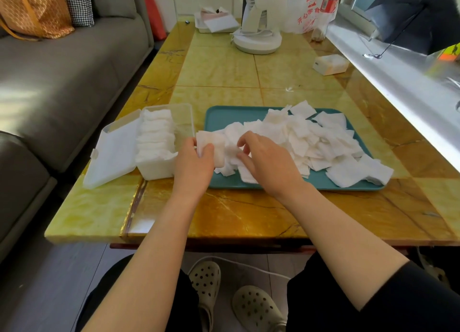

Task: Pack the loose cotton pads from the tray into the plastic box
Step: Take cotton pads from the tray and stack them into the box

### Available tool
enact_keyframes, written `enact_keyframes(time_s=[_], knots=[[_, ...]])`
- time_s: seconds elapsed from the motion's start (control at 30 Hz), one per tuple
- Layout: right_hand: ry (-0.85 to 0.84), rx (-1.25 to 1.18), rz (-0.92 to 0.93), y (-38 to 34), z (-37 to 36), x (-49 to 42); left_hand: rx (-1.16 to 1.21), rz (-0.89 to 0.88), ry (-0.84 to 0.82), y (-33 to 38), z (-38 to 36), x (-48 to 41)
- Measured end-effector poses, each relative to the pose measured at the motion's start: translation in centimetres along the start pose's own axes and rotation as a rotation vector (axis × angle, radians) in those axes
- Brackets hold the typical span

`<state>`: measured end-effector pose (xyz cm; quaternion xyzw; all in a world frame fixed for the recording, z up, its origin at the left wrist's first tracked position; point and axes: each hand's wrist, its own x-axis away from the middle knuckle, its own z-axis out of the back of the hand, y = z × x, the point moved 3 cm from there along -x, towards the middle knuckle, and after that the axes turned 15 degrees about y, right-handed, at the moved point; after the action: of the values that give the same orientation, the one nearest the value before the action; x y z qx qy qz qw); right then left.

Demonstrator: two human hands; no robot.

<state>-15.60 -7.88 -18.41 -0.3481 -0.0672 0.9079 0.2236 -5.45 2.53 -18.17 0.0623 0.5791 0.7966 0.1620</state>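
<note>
The loose white square cotton pads lie in a heap on the flat teal plastic tray in the middle of the frame. A few of them hang over its lower right corner. They look very light, thin and limp, so I judge that one pad bends easily and clings to its neighbours. It seems best to take them by the flat faces as a squared stack, not by a corner.

The left hand does this: thumb in front and fingers behind, it grips a small upright stack of pads at the left edge of the tray. The right hand has its fingers curled down, and thumb and forefinger appear to pinch a single pad at the near side of the heap.

The clear plastic box, its hinged lid open, stands just left of the tray and holds a packed row of pads.

The left fingers are hidden behind the stack. I cannot tell if the right hand takes one pad or several. The right half of the box seems unfilled, but its clear walls make this uncertain.
</note>
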Motion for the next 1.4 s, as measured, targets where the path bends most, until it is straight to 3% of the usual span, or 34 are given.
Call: enact_keyframes(time_s=[0.17, 0.3, 0.37, 0.47, 0.63, 0.73, 1.0, 1.13, 1.23, 1.3, 1.4], knots=[[-0.292, 0.089, -0.028, 0.5, -1.9, 0.7, -0.032, -0.043, 0.025, 0.0, 0.3, -0.1], [-0.517, -0.291, -0.214, 1.4, -1.5, 0.9, -0.042, -0.051, 0.034, 0.0, 0.5, -0.2], [-0.582, -0.353, -0.248, 1.8, -1.2, 1.0, -0.056, -0.054, 0.033, 0.0, 0.4, -0.1], [-0.54, -0.326, -0.174, 2.0, -1.1, 0.9, -0.07, -0.052, 0.025, 0.1, 0.2, 0.0], [-0.433, -0.058, -0.008, 1.5, -1.5, 0.6, -0.049, -0.034, 0.001, 0.2, 0.0, 0.1], [-0.345, -0.003, 0.004, 1.1, -1.3, 0.4, -0.047, -0.032, 0.01, 0.1, 0.1, 0.1], [-0.077, -0.146, -0.32, 2.6, -0.2, -0.3, -0.032, -0.042, 0.082, 0.0, 0.4, -0.3], [0.076, -0.55, -0.647, 2.9, 0.9, -0.8, -0.039, -0.036, 0.062, -0.2, 0.3, -0.1], [0.036, -0.897, -0.841, 1.9, 0.8, -0.6, 0.006, 0.005, 0.004, -0.1, -0.1, 0.2], [0.0, -0.94, -0.859, 1.3, 0.3, -0.2, 0.042, 0.031, -0.058, 0.1, -0.5, 0.5], [-0.007, -0.756, -0.713, 0.5, -0.1, -0.2, 0.053, 0.044, -0.114, 0.4, -1.0, 1.0]])
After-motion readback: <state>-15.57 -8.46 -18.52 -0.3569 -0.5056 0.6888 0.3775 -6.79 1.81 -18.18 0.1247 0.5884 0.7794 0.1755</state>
